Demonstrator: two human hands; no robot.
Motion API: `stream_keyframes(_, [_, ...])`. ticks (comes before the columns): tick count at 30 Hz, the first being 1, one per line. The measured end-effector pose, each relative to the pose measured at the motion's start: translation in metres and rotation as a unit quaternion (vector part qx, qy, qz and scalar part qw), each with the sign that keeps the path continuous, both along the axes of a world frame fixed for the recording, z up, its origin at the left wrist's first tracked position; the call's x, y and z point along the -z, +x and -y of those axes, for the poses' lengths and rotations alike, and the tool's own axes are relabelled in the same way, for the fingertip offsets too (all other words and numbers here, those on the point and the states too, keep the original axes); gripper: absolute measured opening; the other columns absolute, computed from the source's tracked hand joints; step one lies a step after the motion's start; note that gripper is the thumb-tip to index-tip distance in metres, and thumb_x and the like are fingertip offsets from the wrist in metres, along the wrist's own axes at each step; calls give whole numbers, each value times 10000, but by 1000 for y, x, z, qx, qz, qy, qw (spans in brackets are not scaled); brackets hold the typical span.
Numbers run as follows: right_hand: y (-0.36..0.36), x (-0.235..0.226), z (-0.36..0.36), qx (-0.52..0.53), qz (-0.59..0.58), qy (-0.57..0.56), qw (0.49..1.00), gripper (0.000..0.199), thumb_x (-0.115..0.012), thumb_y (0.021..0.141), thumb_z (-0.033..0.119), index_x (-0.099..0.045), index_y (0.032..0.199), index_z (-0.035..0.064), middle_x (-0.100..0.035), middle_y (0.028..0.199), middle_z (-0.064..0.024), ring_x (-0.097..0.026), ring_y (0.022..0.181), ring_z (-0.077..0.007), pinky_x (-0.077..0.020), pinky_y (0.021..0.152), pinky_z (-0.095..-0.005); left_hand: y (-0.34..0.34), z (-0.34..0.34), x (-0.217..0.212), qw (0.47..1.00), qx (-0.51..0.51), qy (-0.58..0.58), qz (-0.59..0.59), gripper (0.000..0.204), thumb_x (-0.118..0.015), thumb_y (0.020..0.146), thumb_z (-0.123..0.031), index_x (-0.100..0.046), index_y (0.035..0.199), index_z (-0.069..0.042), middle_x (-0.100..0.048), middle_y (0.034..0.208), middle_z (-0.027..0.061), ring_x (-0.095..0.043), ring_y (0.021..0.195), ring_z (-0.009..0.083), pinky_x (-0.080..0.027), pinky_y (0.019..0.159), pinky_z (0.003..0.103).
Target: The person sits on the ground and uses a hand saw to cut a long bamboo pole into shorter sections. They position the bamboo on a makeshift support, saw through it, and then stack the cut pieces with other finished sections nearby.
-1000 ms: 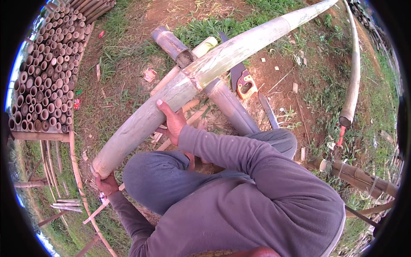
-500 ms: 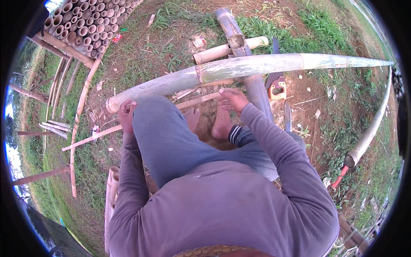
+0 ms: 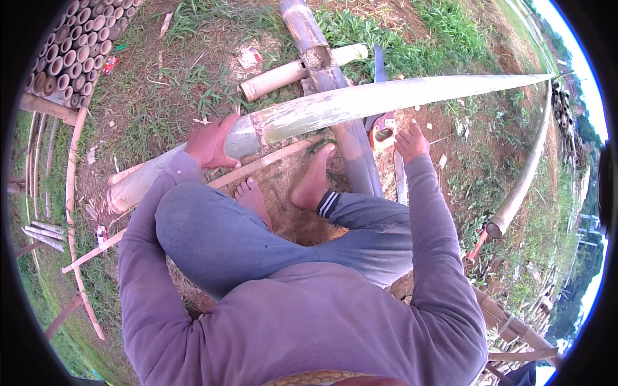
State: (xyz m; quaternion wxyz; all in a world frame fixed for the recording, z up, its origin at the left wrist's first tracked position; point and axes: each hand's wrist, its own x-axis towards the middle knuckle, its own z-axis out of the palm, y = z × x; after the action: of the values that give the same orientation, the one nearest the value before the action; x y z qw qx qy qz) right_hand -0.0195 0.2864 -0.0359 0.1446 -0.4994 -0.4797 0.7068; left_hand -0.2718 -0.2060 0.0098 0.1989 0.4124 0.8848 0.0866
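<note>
The person sits low in a grey-purple top [image 3: 309,315] and blue-grey trousers [image 3: 225,238], with bare feet [image 3: 313,177] on the soil and a striped cuff [image 3: 328,204] at one ankle. The left hand [image 3: 211,143] lies spread on the thick, pale bamboo pole [image 3: 335,106] near its butt end, thumb parted from the fingers. The right hand [image 3: 412,143] is free and loosely opened, just beside the handle of the saw [image 3: 384,130]; the hand partly blocks the view there, so I cannot tell whether a fingertip touches it. The pole runs from the lower left to the far upper right, resting across a darker notched bamboo [image 3: 358,151], and the saw's blade passes beneath it. A flat metal blade [image 3: 400,177] lies on the ground below the saw's handle, and a thin bamboo strip [image 3: 273,158] slants past the feet, between them and the pole. Beyond the pole, a short pale bamboo piece [image 3: 277,80] crosses the notched one. Off to the right, a second long pole [image 3: 524,174] lies over grass, with something red [image 3: 477,244] by its near end. At the upper left stand stacked bamboo tubes [image 3: 71,61], open ends showing, above a bamboo rail [image 3: 72,174].
</note>
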Motion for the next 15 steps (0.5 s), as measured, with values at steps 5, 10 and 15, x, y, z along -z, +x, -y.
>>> stream_keyframes(5, [-56, 9, -52, 154, -59, -68, 984, 1129, -655, 918, 672, -85, 1666, 48, -180, 1692, -270, -332, 1528, -411, -338, 1221, -599, -10, 3, 11, 999, -6, 29, 28, 1109, -937, 613, -396, -388, 1544, -149, -649, 1200, 206, -676, 1074, 429, -535, 949, 516])
stream_keyframes(10, [-113, 27, -62, 121, -134, -10, 984, 907, -688, 869, 677, -452, 1518, 87, -575, 1437, -185, -544, 1354, -392, -459, 1130, -619, -13, 12, 11, 998, -13, 50, 34, 1031, -909, 628, -364, -429, 1512, -133, -656, 1164, 190, -683, 1058, 409, -537, 908, 509])
stream_keyframes(15, [-122, 12, -50, 123, -83, 12, 989, 821, -671, 897, 618, -457, 1513, 118, -557, 1460, -161, -555, 1325, -387, -467, 1104, -612, -28, 25, -18, 994, -27, 31, 102, 1016, -887, 580, -303, -472, 1485, -100, -664, 1186, 193, -672, 1058, 411, -541, 906, 504])
